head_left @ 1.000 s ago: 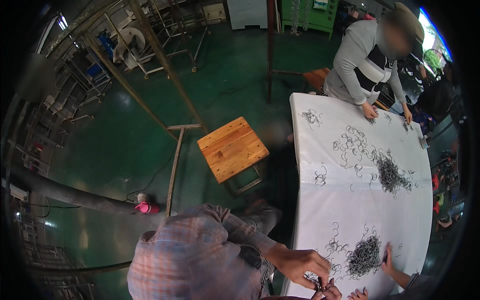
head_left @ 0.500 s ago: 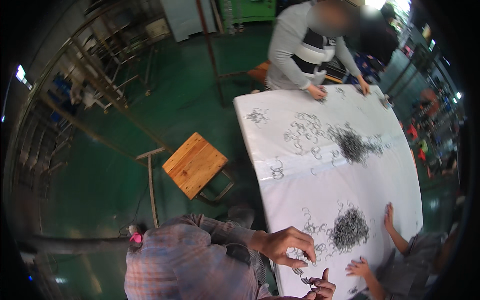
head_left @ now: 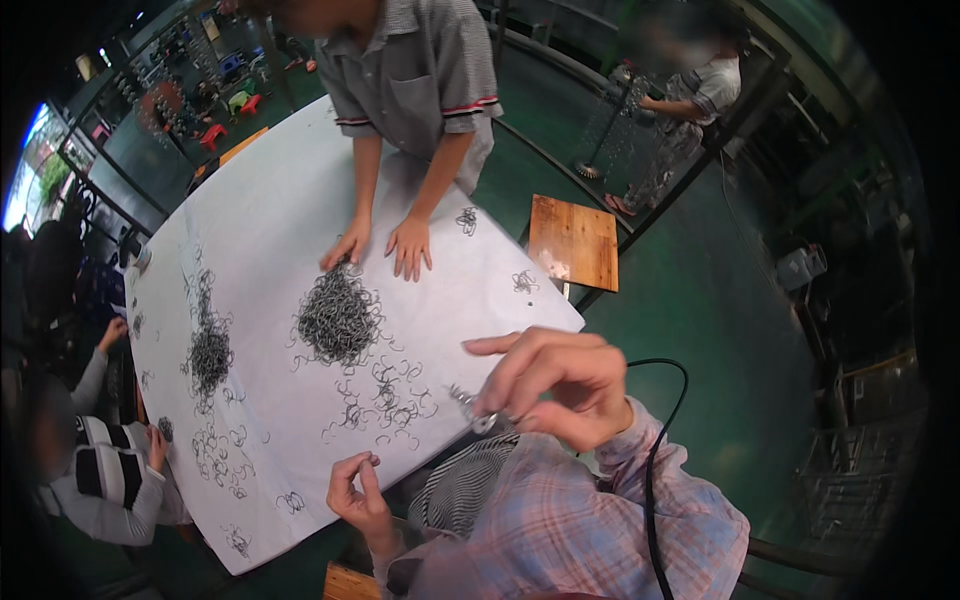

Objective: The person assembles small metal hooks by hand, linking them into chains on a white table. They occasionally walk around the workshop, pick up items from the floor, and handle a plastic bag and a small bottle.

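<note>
While the right hand [head_left: 560,385] pinched a small metal clip bunch [head_left: 470,408] w/ fingers together, the left hand [head_left: 358,490] closed thumb & forefinger on a thin wire ring [head_left: 371,459], both near the white-covered surface [head_left: 270,220] edge, beside piles of dark rings [head_left: 338,317].

The right hand [head_left: 560,385] pinches a small metal clip [head_left: 470,408] above the white bench [head_left: 270,230]. The left hand [head_left: 358,490] holds a wire ring [head_left: 366,461] at the bench edge, near a heap of dark rings [head_left: 338,318].
</note>
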The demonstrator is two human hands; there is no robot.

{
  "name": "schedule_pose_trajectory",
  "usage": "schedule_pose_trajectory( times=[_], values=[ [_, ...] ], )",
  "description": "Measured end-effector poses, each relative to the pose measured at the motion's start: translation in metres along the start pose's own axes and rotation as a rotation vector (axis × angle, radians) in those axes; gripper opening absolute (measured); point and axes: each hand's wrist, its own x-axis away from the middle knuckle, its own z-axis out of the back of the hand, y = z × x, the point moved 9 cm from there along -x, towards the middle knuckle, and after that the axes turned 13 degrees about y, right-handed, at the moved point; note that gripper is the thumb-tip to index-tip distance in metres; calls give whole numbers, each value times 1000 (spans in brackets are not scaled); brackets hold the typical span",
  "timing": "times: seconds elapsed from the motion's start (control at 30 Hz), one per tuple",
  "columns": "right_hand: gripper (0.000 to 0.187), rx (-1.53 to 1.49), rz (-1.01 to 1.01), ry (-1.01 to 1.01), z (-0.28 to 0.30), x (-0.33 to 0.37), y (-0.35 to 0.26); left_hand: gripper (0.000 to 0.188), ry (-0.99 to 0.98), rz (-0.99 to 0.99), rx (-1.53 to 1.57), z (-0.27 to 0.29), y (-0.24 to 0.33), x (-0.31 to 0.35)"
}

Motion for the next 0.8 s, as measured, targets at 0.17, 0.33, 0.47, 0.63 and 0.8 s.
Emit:
schedule_pose_trajectory(
  times=[0.17, 0.33, 0.47, 0.63, 0.8],
  values=[
    [6, 77, 84, 256, 79, 10, -33, 7, -175, -19, -82, -56, 5, 17],
    [7, 231, 85, 404, 144, 26, -55, 8, -330, -87, -124, -131, 25, 33],
    [9, 379, 114, 553, 195, 40, -76, 10, -528, -154, -110, -199, 48, 53],
    [9, 519, 96, 710, 243, 65, -102, 21, -1004, -288, -263, -277, 54, 90],
    [6, 613, 113, 792, 257, 70, -114, 35, -1298, -454, -456, -291, 10, 121]
  ],
)
